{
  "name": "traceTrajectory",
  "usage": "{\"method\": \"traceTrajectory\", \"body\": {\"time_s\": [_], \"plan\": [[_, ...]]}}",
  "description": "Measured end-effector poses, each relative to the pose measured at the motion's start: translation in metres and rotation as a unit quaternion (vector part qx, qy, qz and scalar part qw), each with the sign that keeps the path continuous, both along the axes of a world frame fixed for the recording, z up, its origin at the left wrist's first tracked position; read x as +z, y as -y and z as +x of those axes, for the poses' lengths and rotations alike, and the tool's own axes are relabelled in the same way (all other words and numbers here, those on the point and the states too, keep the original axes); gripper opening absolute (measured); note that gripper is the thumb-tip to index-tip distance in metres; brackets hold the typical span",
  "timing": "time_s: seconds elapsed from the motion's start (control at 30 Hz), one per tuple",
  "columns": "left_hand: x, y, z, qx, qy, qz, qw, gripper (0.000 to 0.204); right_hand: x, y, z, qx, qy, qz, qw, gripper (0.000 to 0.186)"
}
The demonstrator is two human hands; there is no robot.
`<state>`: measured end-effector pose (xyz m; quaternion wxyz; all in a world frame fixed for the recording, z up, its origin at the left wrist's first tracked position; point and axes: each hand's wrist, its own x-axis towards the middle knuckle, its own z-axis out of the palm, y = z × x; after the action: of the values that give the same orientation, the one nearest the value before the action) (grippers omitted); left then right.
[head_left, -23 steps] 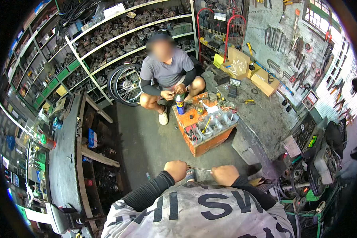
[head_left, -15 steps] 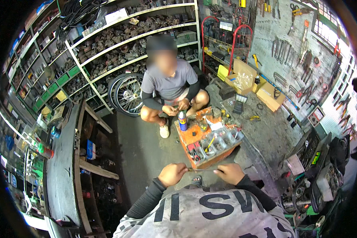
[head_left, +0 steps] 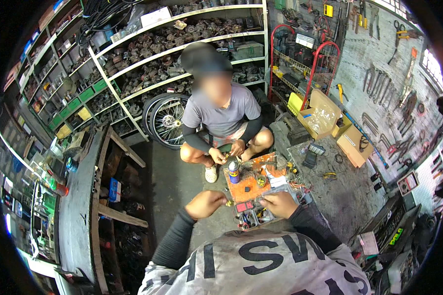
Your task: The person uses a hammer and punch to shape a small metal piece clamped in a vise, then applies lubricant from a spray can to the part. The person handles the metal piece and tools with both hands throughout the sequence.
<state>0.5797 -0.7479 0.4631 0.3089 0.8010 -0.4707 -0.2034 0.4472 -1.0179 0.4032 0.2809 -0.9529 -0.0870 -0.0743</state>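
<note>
My left hand (head_left: 205, 204) is closed just left of the low orange work surface (head_left: 243, 189). A small yellowish piece (head_left: 229, 202) shows at its fingertips, too small to name. Over the compartment tray (head_left: 251, 220) my right hand (head_left: 279, 204) is closed, thumb toward the left; what it grips, if anything, I cannot make out. Small parts and a red piece lie in the tray's compartments. A blue spray can (head_left: 234, 173) stands upright on the orange surface, beyond my hands. Across from me a co-worker (head_left: 221, 110) squats, both hands together on a small thing.
A dark workbench (head_left: 79, 211) runs along the left. Shelves (head_left: 182, 49) packed with metal parts fill the back, with bicycle wheels (head_left: 168, 120) leaning there. Open cardboard boxes (head_left: 321, 115) sit at the right, below a tool wall (head_left: 386, 64). Black cases (head_left: 379, 226) crowd the lower right.
Both my hands have moved up in the picture, and the right one now covers part of the tray. The thin strand stretched between them before no longer shows. My view has shifted.
</note>
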Motion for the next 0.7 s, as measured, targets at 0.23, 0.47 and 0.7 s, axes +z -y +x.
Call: {"method": "traceTrajectory", "body": {"time_s": [0.23, 0.47, 0.7], "plan": [[-0.019, 0.053, 0.012, 0.073, -0.361, -0.094, 0.925, 0.028, 0.0, 0.086, 0.051, 0.143, -0.067, 0.08, 0.984, 0.03], [-0.115, 0.122, 0.028, 0.349, -0.055, -0.001, 0.936, 0.035, 0.009, 0.126, 0.091, 0.098, -0.088, -0.127, 0.983, 0.043], [-0.06, 0.16, 0.019, 0.194, -0.529, -0.06, 0.824, 0.03, 0.028, 0.196, 0.099, 0.187, 0.002, -0.178, 0.966, 0.039]]}}
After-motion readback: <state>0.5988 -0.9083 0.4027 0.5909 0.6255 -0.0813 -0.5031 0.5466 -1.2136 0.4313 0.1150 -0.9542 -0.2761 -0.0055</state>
